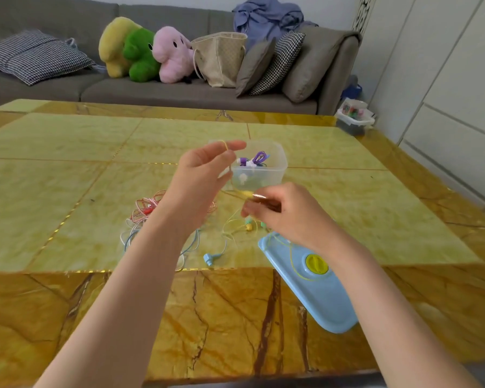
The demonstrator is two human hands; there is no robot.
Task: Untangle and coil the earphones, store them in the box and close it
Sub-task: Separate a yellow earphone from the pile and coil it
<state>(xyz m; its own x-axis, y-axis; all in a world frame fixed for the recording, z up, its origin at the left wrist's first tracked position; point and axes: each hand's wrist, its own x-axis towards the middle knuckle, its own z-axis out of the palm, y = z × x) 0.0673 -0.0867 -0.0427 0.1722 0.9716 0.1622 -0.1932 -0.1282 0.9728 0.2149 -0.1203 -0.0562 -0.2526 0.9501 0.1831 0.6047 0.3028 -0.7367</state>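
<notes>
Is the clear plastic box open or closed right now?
Open. The clear plastic box has no lid on; its light blue lid lies flat on the table, nearer the person, with purple earphones inside the box.

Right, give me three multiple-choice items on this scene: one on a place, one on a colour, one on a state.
1. Where does the blue lid lie?
A. On the box
B. On the table, near right
C. On the sofa

2. What colour is the cable held between the left hand and right hand?
A. Yellow
B. Purple
C. Red

3. What state is the clear box in?
A. Closed
B. Open and bare
C. Open, holding purple earphones

Answers: 1 B, the lid is flat on the table; 2 A, the yellow cable runs between the fingers; 3 C, no lid on, purple coil inside.
</notes>
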